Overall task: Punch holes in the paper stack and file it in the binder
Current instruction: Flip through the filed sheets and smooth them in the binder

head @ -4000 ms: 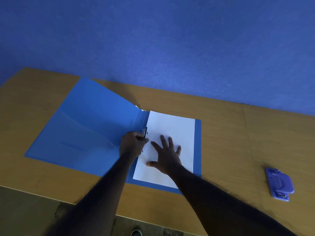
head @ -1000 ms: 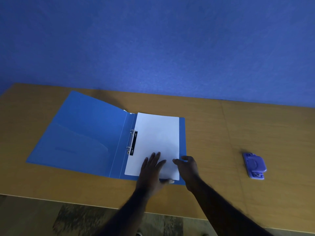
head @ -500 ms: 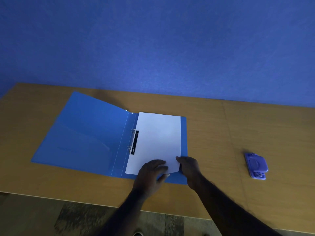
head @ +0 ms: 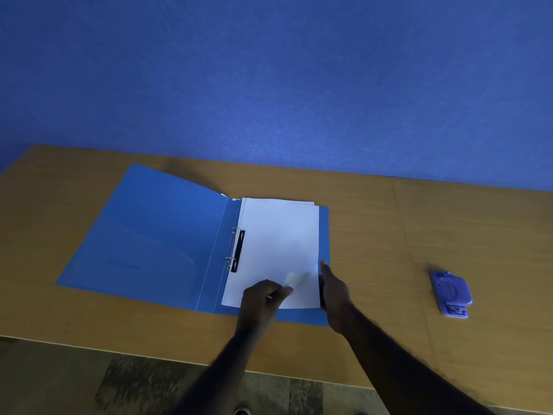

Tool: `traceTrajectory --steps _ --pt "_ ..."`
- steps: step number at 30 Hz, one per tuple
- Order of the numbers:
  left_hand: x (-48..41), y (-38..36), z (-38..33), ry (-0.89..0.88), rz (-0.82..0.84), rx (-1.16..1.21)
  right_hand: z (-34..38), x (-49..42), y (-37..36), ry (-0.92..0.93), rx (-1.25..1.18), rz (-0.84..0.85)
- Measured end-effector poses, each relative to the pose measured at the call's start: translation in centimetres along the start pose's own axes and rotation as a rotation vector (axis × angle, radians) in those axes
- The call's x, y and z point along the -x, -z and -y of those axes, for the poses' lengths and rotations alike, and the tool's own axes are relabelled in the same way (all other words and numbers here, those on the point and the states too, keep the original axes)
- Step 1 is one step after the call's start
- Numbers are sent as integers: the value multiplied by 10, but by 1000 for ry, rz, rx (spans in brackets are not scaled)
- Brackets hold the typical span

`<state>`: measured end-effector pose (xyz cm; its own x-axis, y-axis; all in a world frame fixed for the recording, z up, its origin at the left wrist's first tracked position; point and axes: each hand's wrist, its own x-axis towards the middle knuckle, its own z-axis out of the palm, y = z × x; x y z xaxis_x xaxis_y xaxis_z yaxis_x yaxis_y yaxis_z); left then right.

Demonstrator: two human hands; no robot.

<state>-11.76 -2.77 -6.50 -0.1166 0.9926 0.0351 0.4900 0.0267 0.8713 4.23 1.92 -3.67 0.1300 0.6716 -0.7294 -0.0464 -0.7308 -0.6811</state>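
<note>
On the open binder [head: 155, 235], the paper stack [head: 278, 244] is held on the rings; its 5 o'clock corner is pinched by the left hand [head: 260, 301], its 3 o'clock edge touched by the right hand [head: 335, 292], fingers extended.

There was a single view, worn on the person's head. It looked forward and steeply down from above the near edge of the wooden surface [head: 389, 235], close enough that both forearms ran in from the bottom of the frame. The blue wall [head: 269, 70] filled the upper half; floor [head: 59, 384] showed along the bottom.
</note>
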Motion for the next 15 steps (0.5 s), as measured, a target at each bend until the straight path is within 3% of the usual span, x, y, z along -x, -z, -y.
traceTrajectory --steps 3,8,15 --pt "0 7 -5 200 -99 183 -1 -1 -1 37 8 -31" --pt "-4 33 -6 407 -425 437 -6 6 -1 181 229 -57" --pt "2 82 18 432 -838 617 -13 13 -2 248 368 -146"
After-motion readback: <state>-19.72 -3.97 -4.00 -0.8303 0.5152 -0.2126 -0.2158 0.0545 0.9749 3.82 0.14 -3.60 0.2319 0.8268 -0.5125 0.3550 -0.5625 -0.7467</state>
